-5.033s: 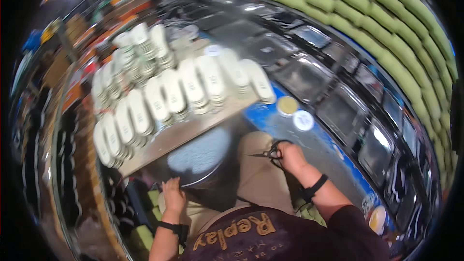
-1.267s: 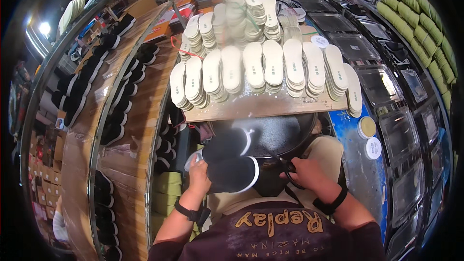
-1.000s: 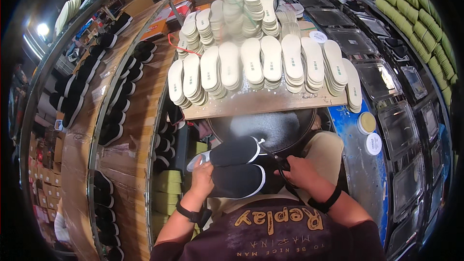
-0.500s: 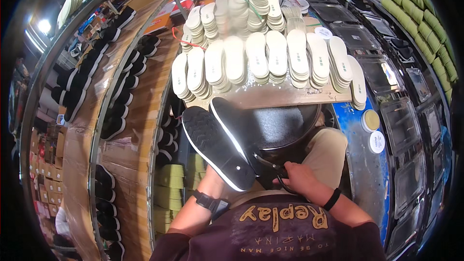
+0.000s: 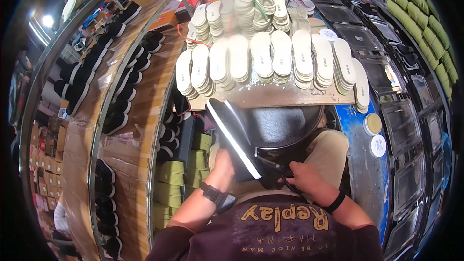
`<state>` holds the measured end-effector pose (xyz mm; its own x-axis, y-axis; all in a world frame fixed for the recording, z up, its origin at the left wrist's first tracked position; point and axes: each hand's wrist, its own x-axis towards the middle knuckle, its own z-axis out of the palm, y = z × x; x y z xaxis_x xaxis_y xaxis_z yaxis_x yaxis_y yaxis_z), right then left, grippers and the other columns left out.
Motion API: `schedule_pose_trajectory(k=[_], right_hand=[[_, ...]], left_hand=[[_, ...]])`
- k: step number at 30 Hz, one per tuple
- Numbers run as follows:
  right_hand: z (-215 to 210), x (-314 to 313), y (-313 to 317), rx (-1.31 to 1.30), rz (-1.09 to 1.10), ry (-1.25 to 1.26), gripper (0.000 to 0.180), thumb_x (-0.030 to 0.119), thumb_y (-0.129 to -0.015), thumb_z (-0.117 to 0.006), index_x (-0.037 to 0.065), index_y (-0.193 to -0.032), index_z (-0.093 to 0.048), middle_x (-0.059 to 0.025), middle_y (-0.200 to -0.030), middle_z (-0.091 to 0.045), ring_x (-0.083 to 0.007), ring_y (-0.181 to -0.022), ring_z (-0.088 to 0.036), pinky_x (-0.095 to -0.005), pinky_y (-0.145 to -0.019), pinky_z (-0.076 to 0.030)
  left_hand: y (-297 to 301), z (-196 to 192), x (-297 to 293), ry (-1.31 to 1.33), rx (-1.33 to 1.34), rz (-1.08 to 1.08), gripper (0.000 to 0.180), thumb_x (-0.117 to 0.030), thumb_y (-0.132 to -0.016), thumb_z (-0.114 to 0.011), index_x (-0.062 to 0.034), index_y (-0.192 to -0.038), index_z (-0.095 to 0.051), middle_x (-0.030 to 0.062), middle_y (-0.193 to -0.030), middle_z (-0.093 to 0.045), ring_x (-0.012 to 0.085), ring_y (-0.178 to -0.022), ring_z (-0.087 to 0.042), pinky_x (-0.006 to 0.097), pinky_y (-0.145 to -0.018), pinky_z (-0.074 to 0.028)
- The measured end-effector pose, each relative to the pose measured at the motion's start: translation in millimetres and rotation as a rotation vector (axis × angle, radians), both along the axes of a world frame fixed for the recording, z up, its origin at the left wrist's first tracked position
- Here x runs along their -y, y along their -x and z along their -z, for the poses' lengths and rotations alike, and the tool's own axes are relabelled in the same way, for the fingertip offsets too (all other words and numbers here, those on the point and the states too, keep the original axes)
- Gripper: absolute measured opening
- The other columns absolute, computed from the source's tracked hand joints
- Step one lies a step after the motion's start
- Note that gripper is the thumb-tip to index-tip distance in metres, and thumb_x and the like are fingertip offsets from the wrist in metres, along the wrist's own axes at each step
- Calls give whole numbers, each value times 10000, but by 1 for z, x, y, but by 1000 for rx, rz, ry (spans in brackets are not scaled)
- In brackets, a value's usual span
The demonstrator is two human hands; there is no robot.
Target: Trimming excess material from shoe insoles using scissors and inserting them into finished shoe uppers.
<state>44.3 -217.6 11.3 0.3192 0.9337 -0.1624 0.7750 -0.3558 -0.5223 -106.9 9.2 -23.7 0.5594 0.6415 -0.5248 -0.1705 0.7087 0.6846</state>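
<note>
One black shoe (image 5: 238, 140), flat with its pair a second ago, now stands on edge over the round pan's (image 5: 285, 128) near rim, left hand (image 5: 223, 164) clamped beneath it, right hand (image 5: 302, 176) closed seemingly on scissors (image 5: 280, 171), suggesting trimming under way.

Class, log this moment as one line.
left hand: holds black shoe | right hand: scissors at its heel | behind: white insole stacks

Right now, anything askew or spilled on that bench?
Nothing spilled. The white insoles sit in stacks, but the rightmost stack overhangs the board's edge. The left hand holds a black shoe tilted over the pan.
</note>
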Motion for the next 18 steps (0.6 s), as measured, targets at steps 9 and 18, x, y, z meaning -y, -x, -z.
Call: schedule_pose_trajectory(k=[9, 18], right_hand=[[13, 28, -17, 58, 141, 50, 560, 579, -733, -696, 32, -776, -586, -183, -702, -633, -396, -702, -629, -463, -614, -477], [15, 36, -16, 62, 251, 13, 538, 570, -694, -726, 50, -784, -620, -149, -698, -630, -362, -685, -626, -442, -622, -475]], left_hand=[[-23, 37, -12, -1347, -613, 171, 178, -19, -846, -536, 20, -1013, -583, 170, -846, -631, 312, -755, -615, 407, -675, -495], [-20, -1, 42, -1711, -846, 989, 500, -554, -742, -666, -57, -793, -656, 163, -774, -633, 330, -784, -644, 415, -688, -512]])
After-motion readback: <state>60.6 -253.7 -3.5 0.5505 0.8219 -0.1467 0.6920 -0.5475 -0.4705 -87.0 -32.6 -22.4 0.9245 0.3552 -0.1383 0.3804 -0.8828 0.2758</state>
